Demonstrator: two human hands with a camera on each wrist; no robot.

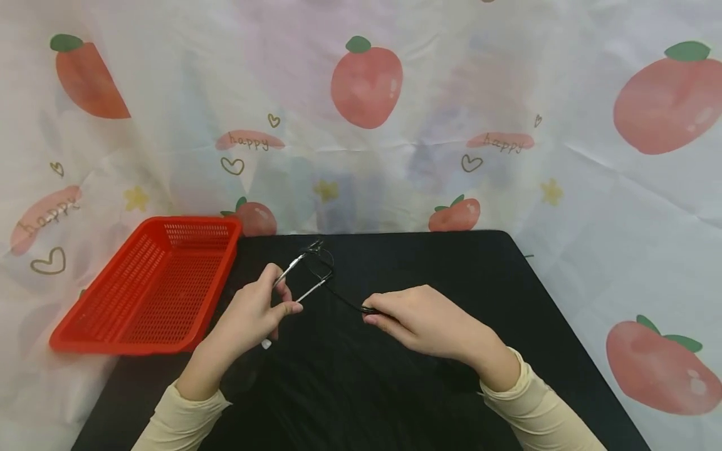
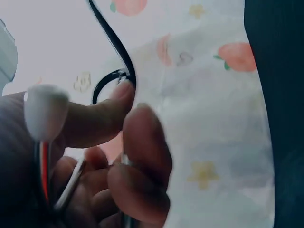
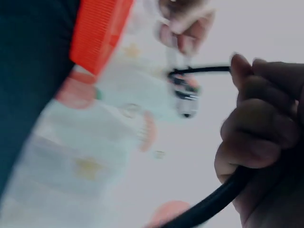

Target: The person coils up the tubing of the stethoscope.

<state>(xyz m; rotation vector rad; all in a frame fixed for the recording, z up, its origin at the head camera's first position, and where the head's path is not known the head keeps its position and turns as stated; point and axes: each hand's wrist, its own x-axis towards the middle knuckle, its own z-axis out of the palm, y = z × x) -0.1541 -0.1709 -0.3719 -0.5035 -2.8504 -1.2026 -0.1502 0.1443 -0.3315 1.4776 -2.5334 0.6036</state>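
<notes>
Black cord (image 1: 345,300) trails off a skinny, two-armed silvery thing (image 1: 293,264) mid-frame. Left hand (image 1: 254,313) pinches that, right hand (image 1: 425,318) grips cord; red basket (image 1: 124,347) sits at left, mesh floor (image 1: 160,294) showing.

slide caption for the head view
Left hand holding slim silver rods, right hand gripping a black cord, over a black table, red basket at left.

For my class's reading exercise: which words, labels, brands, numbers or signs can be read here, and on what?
"happy": cloth, far left
"happy": cloth, left of centre
"happy": cloth, right of centre
The wrist views' cloth markings are too blurred to read. No other text shows.
</notes>
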